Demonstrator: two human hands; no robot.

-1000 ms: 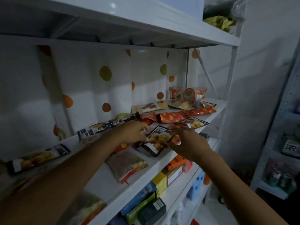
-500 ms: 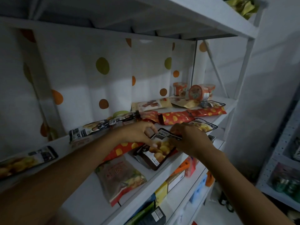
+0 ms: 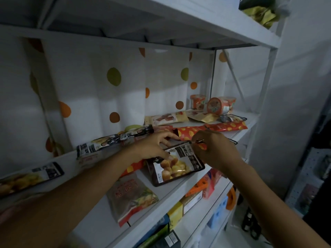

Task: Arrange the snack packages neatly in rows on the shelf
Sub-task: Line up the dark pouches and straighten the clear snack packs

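Both your hands are on a black-edged pack [image 3: 176, 165] at the shelf's [image 3: 100, 210] front edge.

The white shelf holds loose snack packs lying flat: a clear-fronted pack [image 3: 129, 196] near you, red spotted packs [image 3: 189, 134] further along, black-edged ones along the back, and three tubs [image 3: 215, 105] at the far end, one tipped on its side. Boxes [image 3: 192, 201] fill the shelf below. A white sheet with orange and green dots [image 3: 100, 90] hangs behind, in a dim room. The black-edged pack lies flat, long axis running from the front edge toward the back, its barcode end pointing away from you. Your left hand [image 3: 152, 146] presses its far left corner with curled fingers; your right hand [image 3: 213, 151] pinches its far right corner.
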